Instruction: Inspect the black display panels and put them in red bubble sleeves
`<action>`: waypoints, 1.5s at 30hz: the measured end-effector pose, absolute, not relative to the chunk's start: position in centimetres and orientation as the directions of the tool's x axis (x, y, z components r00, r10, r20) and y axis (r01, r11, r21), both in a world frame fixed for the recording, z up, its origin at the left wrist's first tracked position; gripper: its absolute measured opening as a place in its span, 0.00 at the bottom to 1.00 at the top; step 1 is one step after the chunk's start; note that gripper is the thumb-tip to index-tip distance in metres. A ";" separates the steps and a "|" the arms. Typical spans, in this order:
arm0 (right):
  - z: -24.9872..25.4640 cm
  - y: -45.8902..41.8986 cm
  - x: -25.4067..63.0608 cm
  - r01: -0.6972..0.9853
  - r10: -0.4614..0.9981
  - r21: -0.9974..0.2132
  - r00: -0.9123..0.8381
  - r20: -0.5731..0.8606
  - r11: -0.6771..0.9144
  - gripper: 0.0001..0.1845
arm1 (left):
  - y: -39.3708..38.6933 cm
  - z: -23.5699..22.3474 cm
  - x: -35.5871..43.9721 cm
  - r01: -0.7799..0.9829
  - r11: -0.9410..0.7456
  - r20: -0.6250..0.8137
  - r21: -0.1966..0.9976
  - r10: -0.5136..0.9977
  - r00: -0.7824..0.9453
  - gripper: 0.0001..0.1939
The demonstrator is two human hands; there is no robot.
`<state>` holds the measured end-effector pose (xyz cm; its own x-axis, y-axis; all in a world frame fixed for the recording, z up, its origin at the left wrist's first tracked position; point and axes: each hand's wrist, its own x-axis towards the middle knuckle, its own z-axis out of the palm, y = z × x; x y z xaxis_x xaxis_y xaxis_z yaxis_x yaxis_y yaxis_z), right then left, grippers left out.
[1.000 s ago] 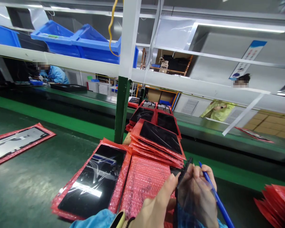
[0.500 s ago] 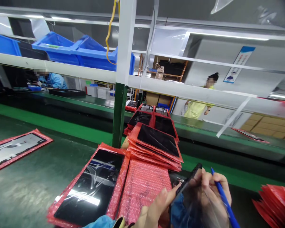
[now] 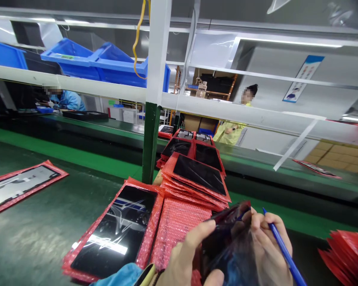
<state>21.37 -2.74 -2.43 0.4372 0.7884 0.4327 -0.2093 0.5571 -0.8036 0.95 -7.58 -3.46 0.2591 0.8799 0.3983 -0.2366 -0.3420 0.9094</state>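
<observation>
My left hand (image 3: 183, 252) grips a dark, glossy screen panel (image 3: 219, 246) by its left edge, holding it tilted at the lower middle of the view. A clear film (image 3: 247, 260) seems to lie over the panel's right side. My right hand (image 3: 270, 248) pinches at the film's top right corner, and a blue pen-like stick (image 3: 282, 242) is tucked between its fingers, tip upward. Left of my hands, a black screen (image 3: 119, 226) lies on red bubble wrap. Beneath and behind the left hand is a red bubble-wrap pouch (image 3: 180, 222).
Behind stands a stack of screens in red bubble wrap (image 3: 197, 172). Another wrapped panel (image 3: 20, 184) lies at left, and red pouches (image 3: 349, 254) are piled at right. A green-and-white post (image 3: 151, 139) rises from the bench. Blue bins (image 3: 116, 69) sit overhead. Two people are farther back.
The panel has turned so its dark face shows more, and my left hand has shifted its grip along it. The person in yellow has moved left.
</observation>
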 end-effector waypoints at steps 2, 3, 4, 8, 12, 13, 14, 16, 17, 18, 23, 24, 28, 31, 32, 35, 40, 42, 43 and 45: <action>-2.2 -2.8 21.2 -0.200 0.813 -0.835 0.424 0.398 0.513 0.16 | -6.9 -2.3 1.1 -0.358 -0.298 0.417 0.885 0.849 0.324 0.39; -2.1 -2.7 21.2 -0.212 0.827 -0.844 0.417 0.377 0.492 0.16 | -6.5 -1.8 1.2 -0.418 -0.283 0.439 0.863 0.830 0.344 0.40; -2.1 -2.7 21.2 -0.229 0.838 -0.851 0.417 0.352 0.472 0.16 | -6.2 -1.4 1.4 -0.472 -0.273 0.463 0.838 0.814 0.351 0.40; -2.3 -2.4 21.3 -0.270 0.841 -0.869 0.479 0.252 0.415 0.16 | -5.2 -0.8 1.8 -0.593 -0.245 0.492 0.767 0.818 0.299 0.32; -2.9 -2.2 21.7 -0.298 0.819 -0.897 0.562 0.112 0.327 0.18 | -4.8 -1.0 1.6 -0.635 -0.175 0.422 0.752 0.868 0.260 0.25; -3.1 -2.2 21.8 -0.306 0.814 -0.902 0.576 0.080 0.305 0.19 | -4.7 -1.0 1.5 -0.653 -0.153 0.408 0.742 0.876 0.258 0.23; -3.2 -2.1 21.9 -0.311 0.808 -0.904 0.586 0.059 0.292 0.19 | -4.5 -0.9 1.5 -0.672 -0.129 0.394 0.729 0.882 0.259 0.23; -3.5 -2.0 22.1 -0.315 0.802 -0.907 0.596 0.040 0.279 0.19 | -4.3 -0.7 1.5 -0.701 -0.093 0.370 0.707 0.893 0.256 0.21; -3.6 -1.9 22.2 -0.324 0.805 -0.903 0.592 0.038 0.282 0.19 | -4.2 -0.6 1.5 -0.710 -0.079 0.360 0.700 0.897 0.256 0.21; -3.6 -1.8 22.2 -0.338 0.812 -0.897 0.583 0.038 0.284 0.18 | -4.1 -0.6 1.5 -0.716 -0.068 0.353 0.695 0.899 0.258 0.21; -3.4 -1.5 22.4 -0.389 0.862 -0.875 0.504 0.061 0.289 0.15 | -3.7 -0.7 1.5 -0.653 -0.143 0.348 0.744 0.917 0.195 0.21; -3.4 -1.4 22.5 -0.392 0.870 -0.878 0.489 0.053 0.274 0.16 | -3.7 -0.7 1.5 -0.626 -0.172 0.350 0.761 0.920 0.173 0.21; -3.6 -1.2 23.0 -0.427 0.898 -0.887 0.439 -0.035 0.174 0.21 | -3.4 -0.7 1.5 -0.612 -0.184 0.352 0.769 0.921 0.166 0.20; -3.6 -0.9 23.0 -0.439 0.892 -0.888 0.444 -0.083 0.136 0.24 | -3.2 -0.7 1.5 -0.639 -0.143 0.333 0.756 0.924 0.187 0.21; -3.6 -0.8 22.9 -0.441 0.890 -0.888 0.446 -0.090 0.131 0.24 | -3.1 -0.7 1.5 -0.640 -0.141 0.329 0.755 0.926 0.184 0.21; -3.3 -0.6 22.5 -0.454 0.887 -0.882 0.451 -0.103 0.128 0.20 | -3.0 -0.6 1.4 -0.642 -0.095 0.299 0.761 0.930 0.216 0.21; -3.5 -0.6 22.4 -0.423 0.873 -0.894 0.481 -0.082 0.149 0.18 | -2.7 -0.2 1.1 -0.651 -0.004 0.252 0.759 0.924 0.289 0.21; -3.8 -0.5 22.7 -0.405 0.876 -0.902 0.477 -0.067 0.151 0.18 | -2.6 -0.2 1.2 -0.670 0.027 0.239 0.742 0.923 0.301 0.21; -3.9 -0.4 22.8 -0.391 0.879 -0.907 0.474 -0.055 0.154 0.18 | -2.6 -0.3 1.3 -0.682 0.029 0.237 0.731 0.926 0.294 0.21; -4.0 -0.5 22.9 -0.334 0.880 -0.926 0.475 -0.002 0.178 0.17 | -2.4 -0.6 1.4 -0.687 0.019 0.236 0.726 0.932 0.275 0.21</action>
<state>22.89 -0.45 -4.04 0.4753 0.8798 -0.0024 -0.3335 0.1776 -0.9259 1.38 -2.45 -0.58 0.2750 0.9320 0.2362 -0.6874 0.0188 0.7260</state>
